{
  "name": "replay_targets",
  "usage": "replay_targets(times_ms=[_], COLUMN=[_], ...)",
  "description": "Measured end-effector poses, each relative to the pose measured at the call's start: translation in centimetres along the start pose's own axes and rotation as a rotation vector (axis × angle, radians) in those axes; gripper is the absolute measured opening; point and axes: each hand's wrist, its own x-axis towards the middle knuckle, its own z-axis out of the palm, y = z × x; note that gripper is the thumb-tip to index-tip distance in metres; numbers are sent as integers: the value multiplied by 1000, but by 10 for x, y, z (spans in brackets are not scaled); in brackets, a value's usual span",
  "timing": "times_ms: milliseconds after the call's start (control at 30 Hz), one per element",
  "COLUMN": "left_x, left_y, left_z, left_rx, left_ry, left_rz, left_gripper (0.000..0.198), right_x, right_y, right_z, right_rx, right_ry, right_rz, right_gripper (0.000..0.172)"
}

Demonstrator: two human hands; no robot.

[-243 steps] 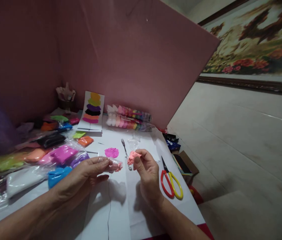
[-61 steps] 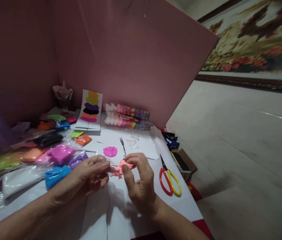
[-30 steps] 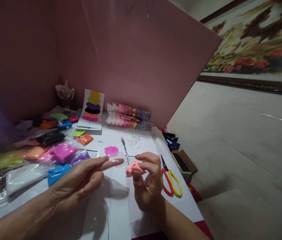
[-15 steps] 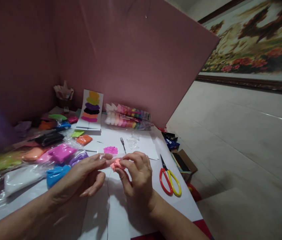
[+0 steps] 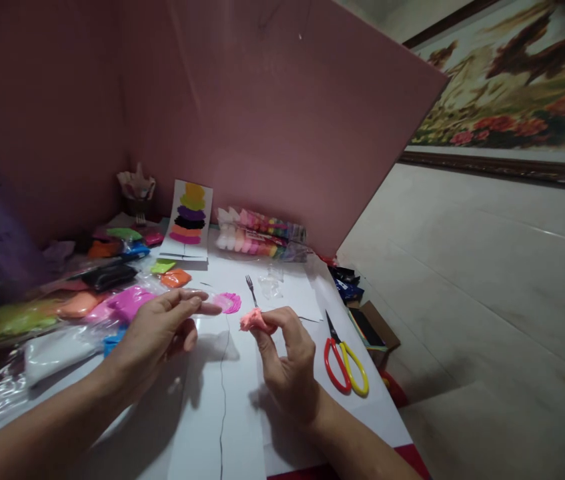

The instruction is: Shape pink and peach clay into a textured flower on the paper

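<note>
A lump of soft coral-pink modelling clay point(image 5: 253, 321) is pinched between the thumb and fingers of my right hand point(image 5: 289, 360), held above a white paper sheet. My left hand point(image 5: 167, 323) holds a thin see-through plastic bag point(image 5: 207, 310) between thumb and fingers. The bag's far end overlaps a ridged magenta clay patch point(image 5: 233, 304) on the paper. From that patch a dark wavy line point(image 5: 223, 393) runs down the white sheet point(image 5: 242, 427). Just beyond my right hand lies a small fork point(image 5: 251, 290).
Scissors point(image 5: 345, 363) with red and yellow handles lie at right. Several bagged clay packs point(image 5: 62, 350) crowd the left. A colour-striped picture card point(image 5: 187, 220) leans at the back beside packaged clay point(image 5: 262, 233). Crumpled clear plastic point(image 5: 271, 285) lies past the fork.
My hands have moved apart. The coral clay came away from the bag with my right hand, while my left hand kept the bag. The view shifted slightly.
</note>
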Motion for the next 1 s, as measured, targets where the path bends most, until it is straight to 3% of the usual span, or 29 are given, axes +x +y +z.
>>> replay_targets(times_ms=[267, 533, 833, 1000], left_x=[4, 19, 18, 15], left_y=[-1, -5, 2, 3], left_z=[1, -8, -11, -11], left_rx=[141, 159, 303, 346], left_ry=[-14, 91, 155, 182], left_rz=[110, 174, 331, 366], left_gripper=[32, 40, 19, 21], right_x=[-6, -12, -20, -18], right_y=[3, 10, 23, 23], right_z=[4, 22, 32, 33], right_rx=[17, -47, -146, -148], right_ry=[-70, -223, -193, -213], right_rz=[100, 203, 212, 216], right_gripper=[5, 13, 13, 11])
